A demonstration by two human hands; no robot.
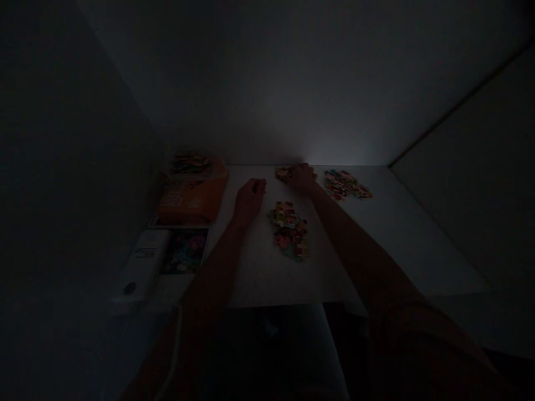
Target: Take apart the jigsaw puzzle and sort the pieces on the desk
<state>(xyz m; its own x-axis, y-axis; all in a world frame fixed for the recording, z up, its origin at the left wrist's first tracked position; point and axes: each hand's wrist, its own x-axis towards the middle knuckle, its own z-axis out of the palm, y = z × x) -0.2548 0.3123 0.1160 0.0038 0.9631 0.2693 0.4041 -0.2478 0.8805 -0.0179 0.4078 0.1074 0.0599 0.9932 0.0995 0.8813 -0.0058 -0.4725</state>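
The scene is very dark. My left hand [249,199] rests above the table with its fingers curled towards the thumb. Whether a small thing sits in that pinch is too dim to make out. Near the wall, my right hand [304,178] reaches over a small group of jigsaw puzzle pieces [282,174], its bent fingers on them and hiding part of them. Between my forearms lies a heap of overlapping puzzle pieces [289,231]. Another loose heap of pieces [346,185] lies right of my right hand.
At the left, an orange bag [190,200] has more pieces [191,162] at its top. A colourful picture sheet [185,250] and a white box [144,262] lie nearer to me. Walls bound the white table [401,223] behind and at the sides.
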